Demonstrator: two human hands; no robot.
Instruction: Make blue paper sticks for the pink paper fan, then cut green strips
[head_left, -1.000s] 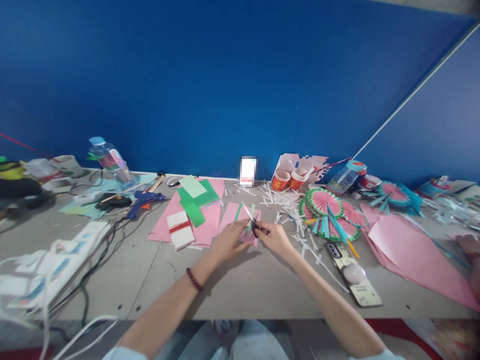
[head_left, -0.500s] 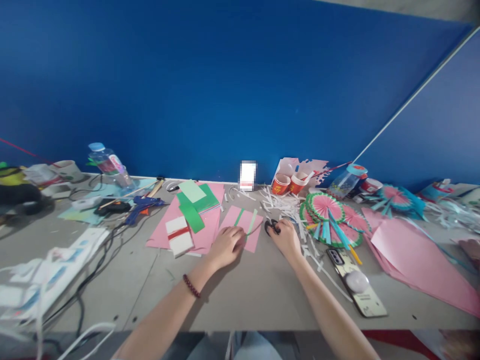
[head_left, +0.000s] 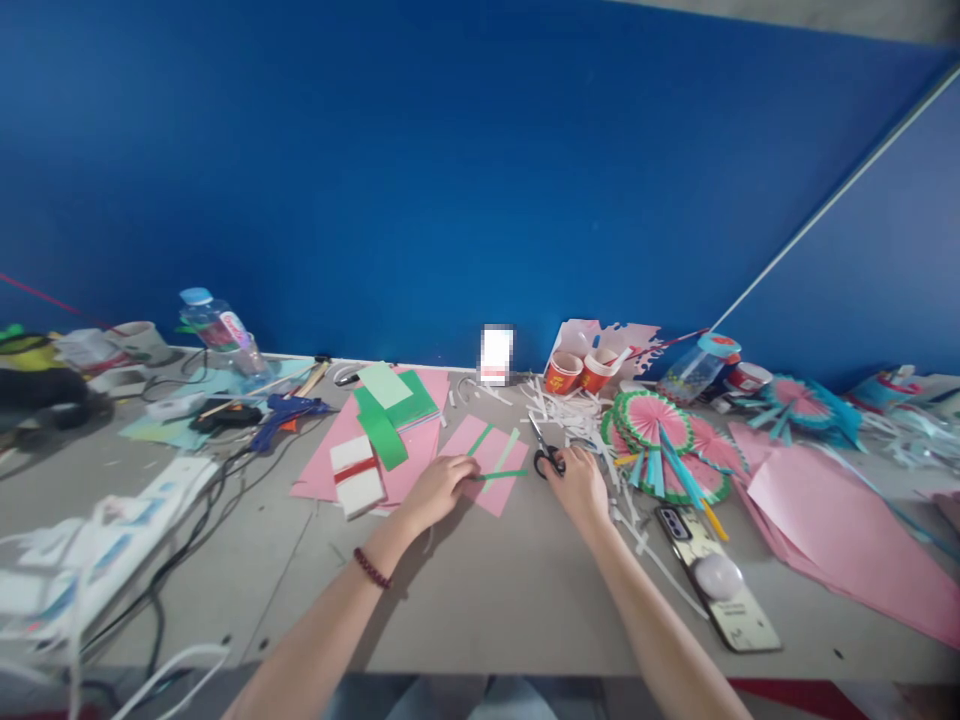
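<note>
My left hand [head_left: 442, 488] rests at the left side of a small pink paper sheet [head_left: 495, 503], its fingertips pinched on one end of a narrow green paper strip [head_left: 510, 474]. That strip lies across the sheet and crosses a pale green strip [head_left: 508, 448]. Another green strip [head_left: 481, 440] lies higher on the same sheet. To the right, my right hand [head_left: 579, 485] is closed around the black handles of a pair of scissors [head_left: 541, 440]. The blades point away from me, flat near the table. Some fingers of this hand are hidden.
Left are pink and green papers [head_left: 409, 395], a white block with a red band [head_left: 358, 478] and a blue glue gun [head_left: 281, 415]. Right are white paper scraps [head_left: 574, 415], red cups [head_left: 564, 372], pink-and-green paper fans [head_left: 652, 425] and a phone [head_left: 739, 610].
My left hand has shifted slightly left, and a green strip now shows at its fingertips. The pink sheet has turned. The scissors' blades have swung to point away from me.
</note>
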